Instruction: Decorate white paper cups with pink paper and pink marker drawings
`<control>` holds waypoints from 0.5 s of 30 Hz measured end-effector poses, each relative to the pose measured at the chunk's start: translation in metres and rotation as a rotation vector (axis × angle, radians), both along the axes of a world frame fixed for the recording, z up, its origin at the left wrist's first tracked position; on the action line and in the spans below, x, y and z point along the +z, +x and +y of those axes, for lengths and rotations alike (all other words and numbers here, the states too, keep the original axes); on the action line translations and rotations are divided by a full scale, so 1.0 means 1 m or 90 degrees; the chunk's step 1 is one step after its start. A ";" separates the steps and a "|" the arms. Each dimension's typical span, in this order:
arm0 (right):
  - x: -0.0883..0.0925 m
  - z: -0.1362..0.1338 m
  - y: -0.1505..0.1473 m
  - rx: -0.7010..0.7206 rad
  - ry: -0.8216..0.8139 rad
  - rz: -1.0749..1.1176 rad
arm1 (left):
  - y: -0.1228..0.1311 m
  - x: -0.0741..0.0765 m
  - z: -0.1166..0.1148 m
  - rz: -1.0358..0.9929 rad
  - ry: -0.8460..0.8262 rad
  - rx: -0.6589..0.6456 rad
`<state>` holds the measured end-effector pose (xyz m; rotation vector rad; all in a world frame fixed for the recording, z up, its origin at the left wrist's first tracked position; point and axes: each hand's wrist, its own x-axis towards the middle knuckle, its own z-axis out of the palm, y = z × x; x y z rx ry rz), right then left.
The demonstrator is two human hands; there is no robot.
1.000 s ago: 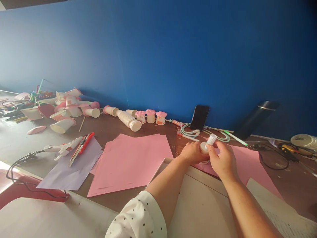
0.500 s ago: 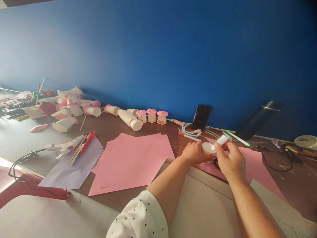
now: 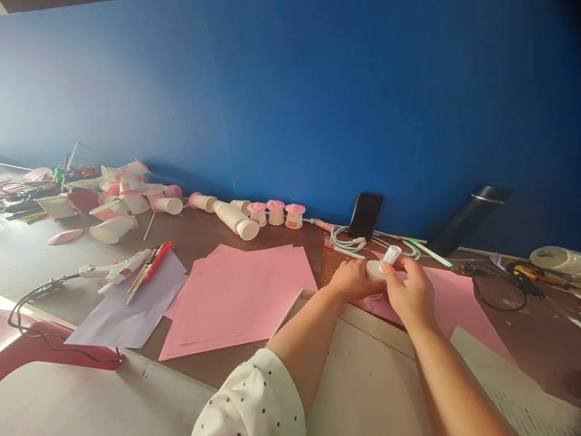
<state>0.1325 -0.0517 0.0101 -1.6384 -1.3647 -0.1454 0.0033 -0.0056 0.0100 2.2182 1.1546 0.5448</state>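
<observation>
My left hand (image 3: 354, 280) is closed around a small white paper cup (image 3: 374, 269) held on its side, its round bottom facing me. My right hand (image 3: 408, 290) pinches a small white tube (image 3: 391, 255) and presses its tip against the cup's bottom. Both hands hover over a pink sheet (image 3: 454, 303) at the near edge of the brown table (image 3: 204, 236).
A stack of pink paper (image 3: 240, 297) lies left of my hands. A white glue gun (image 3: 113, 270), a red cutter (image 3: 152, 266) and a pale sheet (image 3: 131, 309) sit further left. Paper cups (image 3: 118, 206), small pink-roofed cup houses (image 3: 276, 214), a phone (image 3: 365, 215), cables (image 3: 347, 242) and a black flask (image 3: 467, 221) line the blue wall.
My right hand swung the tube out to the right and then brought it back upright against the cup. The left hand kept hold of the cup.
</observation>
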 end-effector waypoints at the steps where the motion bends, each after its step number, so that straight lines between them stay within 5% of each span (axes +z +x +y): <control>1: 0.000 0.001 -0.001 -0.002 0.006 0.001 | 0.000 0.000 0.000 0.002 0.003 -0.001; 15: -0.001 0.011 -0.004 -0.011 -0.037 -0.023 | 0.001 0.001 0.001 0.012 0.035 -0.017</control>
